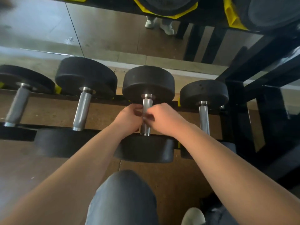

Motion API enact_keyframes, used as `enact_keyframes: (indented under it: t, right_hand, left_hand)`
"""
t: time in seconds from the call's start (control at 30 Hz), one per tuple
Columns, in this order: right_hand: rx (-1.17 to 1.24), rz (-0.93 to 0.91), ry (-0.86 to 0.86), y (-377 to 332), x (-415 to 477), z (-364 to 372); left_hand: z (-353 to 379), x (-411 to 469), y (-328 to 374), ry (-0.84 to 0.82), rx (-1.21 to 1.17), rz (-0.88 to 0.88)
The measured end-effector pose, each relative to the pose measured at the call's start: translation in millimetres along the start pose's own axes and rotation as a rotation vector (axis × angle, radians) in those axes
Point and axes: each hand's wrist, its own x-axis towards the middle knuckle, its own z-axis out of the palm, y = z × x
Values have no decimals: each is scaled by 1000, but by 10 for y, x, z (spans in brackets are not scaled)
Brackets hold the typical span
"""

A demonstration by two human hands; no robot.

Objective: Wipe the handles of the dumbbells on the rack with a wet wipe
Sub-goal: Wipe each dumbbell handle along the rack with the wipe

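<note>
Bent knee (123,192) in grey cloth nearest, pale shoe (193,216) beside it. Both bare forearms reached forward; left hand (128,116) and right hand (164,117) met at the knurled handle (146,103), fingers curled in and pinching on it from either side, wipe not distinguishable between them. That dumbbell (148,82) sat third from left on the black rack (233,111), mirror (105,34) behind.

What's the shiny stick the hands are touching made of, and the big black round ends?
The dumbbell handle looks like metal, probably steel: silvery and shiny, with a fine knurled grip texture. The black dumbbell heads look like rubber or rubber-coated: matte and dull, with no glint. Painted iron is possible.
</note>
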Motion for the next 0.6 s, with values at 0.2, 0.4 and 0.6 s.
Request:
enact_keyframes:
  t: [0.2,0.4,0.6]
  right_hand:
    - [16,59,128,77,120,-99]
    - [17,-47,118,207,117,-93]
    - [-32,-247,-217,258,-35,-38]
  left_hand:
    - [-45,-6,16,-99,-99,-84]
    - [-18,11,-32,-67,-50,-47]
    - [-12,-30,-49,-41,-2,3]
